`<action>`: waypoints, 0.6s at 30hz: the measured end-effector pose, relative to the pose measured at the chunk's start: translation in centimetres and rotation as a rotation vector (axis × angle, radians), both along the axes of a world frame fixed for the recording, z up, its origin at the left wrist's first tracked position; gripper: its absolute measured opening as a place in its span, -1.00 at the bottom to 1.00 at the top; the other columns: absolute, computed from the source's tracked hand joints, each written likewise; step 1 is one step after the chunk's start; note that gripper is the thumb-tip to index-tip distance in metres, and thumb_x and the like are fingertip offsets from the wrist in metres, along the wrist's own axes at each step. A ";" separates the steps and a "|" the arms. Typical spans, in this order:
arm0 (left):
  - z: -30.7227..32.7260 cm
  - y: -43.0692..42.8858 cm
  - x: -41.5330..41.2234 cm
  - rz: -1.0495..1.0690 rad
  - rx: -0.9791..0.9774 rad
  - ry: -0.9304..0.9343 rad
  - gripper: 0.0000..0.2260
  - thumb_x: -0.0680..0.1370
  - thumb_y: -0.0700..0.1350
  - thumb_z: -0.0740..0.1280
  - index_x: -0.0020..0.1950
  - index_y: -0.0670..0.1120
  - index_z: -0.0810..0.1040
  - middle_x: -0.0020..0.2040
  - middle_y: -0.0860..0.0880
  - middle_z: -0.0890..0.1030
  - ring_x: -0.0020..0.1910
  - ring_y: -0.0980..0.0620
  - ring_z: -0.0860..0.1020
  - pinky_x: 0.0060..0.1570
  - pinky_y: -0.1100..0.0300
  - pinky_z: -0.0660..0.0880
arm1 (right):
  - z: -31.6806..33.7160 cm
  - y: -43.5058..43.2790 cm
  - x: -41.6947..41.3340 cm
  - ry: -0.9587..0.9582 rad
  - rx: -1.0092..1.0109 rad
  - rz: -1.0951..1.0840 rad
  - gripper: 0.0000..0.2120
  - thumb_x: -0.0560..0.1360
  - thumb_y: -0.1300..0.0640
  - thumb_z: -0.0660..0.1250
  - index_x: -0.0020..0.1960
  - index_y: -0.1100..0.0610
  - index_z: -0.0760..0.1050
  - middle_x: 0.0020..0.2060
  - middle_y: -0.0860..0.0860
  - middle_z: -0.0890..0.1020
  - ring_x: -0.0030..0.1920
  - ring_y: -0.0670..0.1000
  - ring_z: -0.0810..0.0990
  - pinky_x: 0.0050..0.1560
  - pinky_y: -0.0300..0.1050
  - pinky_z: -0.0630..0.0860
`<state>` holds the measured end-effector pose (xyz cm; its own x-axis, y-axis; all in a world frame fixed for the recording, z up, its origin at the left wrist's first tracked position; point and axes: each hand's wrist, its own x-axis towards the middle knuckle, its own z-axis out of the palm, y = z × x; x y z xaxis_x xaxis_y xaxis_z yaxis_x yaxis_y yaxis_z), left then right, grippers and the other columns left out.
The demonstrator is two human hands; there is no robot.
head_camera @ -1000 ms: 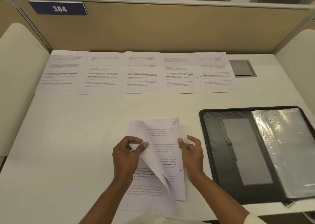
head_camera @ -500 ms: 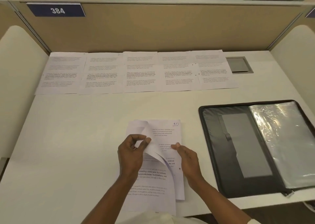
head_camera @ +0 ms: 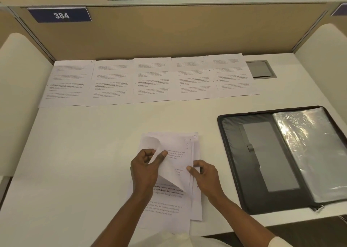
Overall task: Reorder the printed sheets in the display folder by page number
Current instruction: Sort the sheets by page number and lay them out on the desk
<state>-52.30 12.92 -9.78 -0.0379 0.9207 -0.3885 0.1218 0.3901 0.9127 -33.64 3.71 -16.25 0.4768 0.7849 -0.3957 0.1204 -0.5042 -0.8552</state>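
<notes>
One open folder [head_camera: 232, 162] — clear sleeves [head_camera: 309, 153] inside

The pale worktop [head_camera: 90, 153] carries an open display folder [head_camera: 234, 153]. A loose stack of sheets [head_camera: 165, 205] lies left of the folder. Behind the folder, a row of five printed sheets [head_camera: 150, 79] runs leftward from a grey hatch [head_camera: 260, 69].

On the table [head_camera: 78, 153], five sheets [head_camera: 153, 79] lie in a row along the back, the loose stack [head_camera: 165, 199] sits front and centre, and the open folder [head_camera: 281, 160] lies to its right
</notes>
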 end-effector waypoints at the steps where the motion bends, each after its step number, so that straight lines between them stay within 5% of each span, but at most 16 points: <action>1: 0.0 0.0 -0.1 0.011 -0.001 -0.002 -0.76 0.43 0.01 0.66 -0.05 -0.05 0.69 -0.13 0.01 0.75 -0.09 -0.04 0.73 -0.01 -0.06 0.69 | -0.2 0.1 0.0 -0.011 -0.012 -0.029 -0.90 0.54 -0.06 0.52 -0.07 -0.05 0.67 -0.22 0.00 0.68 -0.22 -0.02 0.60 -0.23 0.00 0.60; 5: 0.2 0.2 -1.0 0.088 0.000 -0.020 -0.75 0.45 -0.03 0.65 0.03 -0.02 0.67 -0.08 0.00 0.75 -0.05 -0.04 0.74 -0.05 0.04 0.67 | -0.3 0.6 -0.2 0.037 -0.035 -0.068 -0.83 0.57 -0.06 0.48 -0.17 -0.05 0.66 -0.22 0.02 0.70 -0.24 0.10 0.58 -0.24 0.15 0.61; 9: 0.2 0.1 -1.4 0.102 0.080 0.008 -0.63 0.44 -0.14 0.66 0.15 0.10 0.63 0.02 0.08 0.72 -0.15 0.08 0.72 -0.19 0.19 0.64 | 1.1 0.7 -0.4 0.179 0.017 -0.102 -0.78 0.59 0.02 0.48 -0.24 -0.04 0.65 -0.18 0.09 0.71 -0.19 0.09 0.58 -0.23 -0.03 0.51; 14: -0.8 -0.3 -0.5 -0.022 0.147 0.116 -0.84 0.46 -0.13 0.63 -0.08 0.14 0.78 0.17 0.21 0.67 -0.03 0.13 0.68 0.01 0.09 0.63 | 2.7 0.3 -0.7 0.310 0.069 -0.091 -0.77 0.59 0.01 0.47 -0.18 0.12 0.63 -0.13 0.20 0.69 -0.18 0.07 0.54 -0.17 0.05 0.46; 18: -0.8 -1.0 0.9 -0.110 0.140 0.164 -0.92 0.47 -0.01 0.63 -0.12 0.13 0.77 0.12 0.25 0.66 0.21 0.27 0.57 0.09 0.27 0.50 | 2.2 -0.1 -1.2 0.315 0.082 -0.045 -0.76 0.64 -0.01 0.41 -0.10 0.13 0.65 -0.07 0.18 0.72 -0.10 0.19 0.60 -0.12 0.17 0.52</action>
<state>-51.38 11.97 -10.54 0.0138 0.9673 -0.2534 0.3077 0.2370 0.9215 -34.80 3.58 -14.02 0.3755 0.8014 -0.4655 -0.1776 -0.4308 -0.8848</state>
